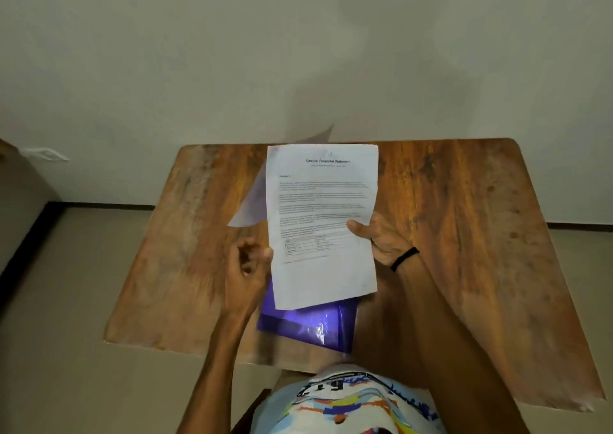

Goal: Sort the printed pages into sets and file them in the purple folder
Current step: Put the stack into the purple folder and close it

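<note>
A printed page (323, 221) headed "Sample Financial Statement" is held up above the table, facing me. My right hand (381, 238) grips its right edge, thumb across the front. My left hand (247, 261) is at its left edge, fingers curled; the blur hides whether it pinches the sheet. Behind the front page another sheet (252, 201) sticks out to the left at a tilt, motion-blurred. The purple folder (308, 326) lies flat on the table below the pages, near the front edge, partly covered by them.
The wooden table (464, 234) stands against a pale wall (298, 52). Floor shows to the left (66, 301). My patterned shirt (348, 403) is just below the table's front edge. A black band circles my right wrist (404, 258).
</note>
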### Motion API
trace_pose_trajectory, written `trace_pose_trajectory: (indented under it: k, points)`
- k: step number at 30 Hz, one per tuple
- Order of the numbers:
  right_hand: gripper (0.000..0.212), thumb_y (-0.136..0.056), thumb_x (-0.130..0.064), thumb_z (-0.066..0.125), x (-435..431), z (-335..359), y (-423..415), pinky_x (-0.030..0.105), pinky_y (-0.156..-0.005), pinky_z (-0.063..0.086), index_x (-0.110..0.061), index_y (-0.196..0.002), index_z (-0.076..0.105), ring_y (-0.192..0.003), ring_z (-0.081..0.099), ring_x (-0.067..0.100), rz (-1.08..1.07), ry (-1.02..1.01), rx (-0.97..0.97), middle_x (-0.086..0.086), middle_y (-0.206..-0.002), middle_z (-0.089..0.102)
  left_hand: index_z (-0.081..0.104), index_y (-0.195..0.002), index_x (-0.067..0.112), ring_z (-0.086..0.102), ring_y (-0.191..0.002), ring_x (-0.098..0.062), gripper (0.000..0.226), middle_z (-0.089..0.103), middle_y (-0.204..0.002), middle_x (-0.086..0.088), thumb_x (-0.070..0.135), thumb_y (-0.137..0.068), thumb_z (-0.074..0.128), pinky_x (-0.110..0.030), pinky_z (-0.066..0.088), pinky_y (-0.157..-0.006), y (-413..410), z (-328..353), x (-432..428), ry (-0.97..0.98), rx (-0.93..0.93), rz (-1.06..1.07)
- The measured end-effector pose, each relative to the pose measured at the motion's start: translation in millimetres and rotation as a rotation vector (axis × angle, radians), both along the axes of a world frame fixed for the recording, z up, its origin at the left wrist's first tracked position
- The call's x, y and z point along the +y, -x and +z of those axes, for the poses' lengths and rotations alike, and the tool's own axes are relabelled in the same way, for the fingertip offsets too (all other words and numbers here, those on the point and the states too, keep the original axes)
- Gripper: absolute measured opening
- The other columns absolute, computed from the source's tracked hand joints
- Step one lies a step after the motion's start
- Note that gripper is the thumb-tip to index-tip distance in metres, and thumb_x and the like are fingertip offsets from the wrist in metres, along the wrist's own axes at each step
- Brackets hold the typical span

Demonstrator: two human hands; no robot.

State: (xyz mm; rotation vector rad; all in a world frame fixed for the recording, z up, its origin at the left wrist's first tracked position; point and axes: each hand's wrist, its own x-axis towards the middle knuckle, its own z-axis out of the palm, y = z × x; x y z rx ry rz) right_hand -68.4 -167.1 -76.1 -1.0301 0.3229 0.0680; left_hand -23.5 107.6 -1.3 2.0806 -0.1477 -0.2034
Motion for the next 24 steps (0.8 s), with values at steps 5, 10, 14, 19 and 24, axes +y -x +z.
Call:
trace_pose_trajectory:
  k: [5,10,14,19,24]
  points:
    - [0.051,-0.097,0.017,0.041,-13.1,35.6,-3.2,0.057,-0.105,0.047,-0.016,-0.128,0.065,-0.130,0.053,0.042,-0.043,0.032,-0.035,0.020,-0.139,0.057,0.034,-0.152,0.016,0.030,-0.143,-0.028,0.087,0.033,-0.156,-0.011,0.061,-0.084,0.065,-0.042,0.022,-0.118,-65.3,30.4,-10.0,-0.404,-0.498,-0.073]
    - [0.048,-0.098,0.015,0.042,-27.6,53.9,-1.0,0.058,-0.102,0.048,-0.006,-0.139,0.053,-0.131,0.049,0.046,-0.084,0.028,-0.003,0.022,-0.144,0.053,0.044,-0.147,0.016,0.044,-0.133,-0.007,0.066,0.046,-0.145,0.008,0.048,-0.093,0.062,-0.026,0.027,-0.116,-87.0,63.5,-39.8,-0.081,-0.268,-0.352]
    - [0.051,-0.096,0.011,0.050,-35.2,65.8,-0.8,0.066,-0.100,0.044,-0.002,-0.145,0.043,-0.130,0.049,0.051,-0.076,0.083,-0.004,0.024,-0.144,0.051,0.049,-0.139,0.008,0.062,-0.111,0.001,0.042,0.064,-0.126,0.004,0.027,-0.102,0.053,-0.018,0.050,-0.090,-83.9,82.5,-61.4,0.412,0.034,-0.394]
    - [0.049,-0.097,0.012,0.049,-24.1,73.7,-3.4,0.069,-0.106,0.038,-0.002,-0.143,0.045,-0.131,0.050,0.048,-0.103,0.087,-0.081,0.025,-0.144,0.051,0.060,-0.129,0.005,0.071,-0.104,-0.016,0.037,0.072,-0.116,-0.005,0.021,-0.096,0.065,-0.027,0.056,-0.082,-94.7,83.5,-76.8,0.422,0.098,-0.404]
    - [0.044,-0.095,0.009,0.054,-11.5,73.5,-6.0,0.067,-0.110,0.034,0.001,-0.138,0.051,-0.129,0.052,0.046,-0.198,0.119,-0.143,0.025,-0.140,0.055,0.062,-0.125,0.005,0.070,-0.106,-0.016,0.030,0.072,-0.116,-0.005,0.021,-0.102,0.054,-0.029,0.057,-0.088,-93.9,85.1,-76.8,0.422,0.010,-0.427]
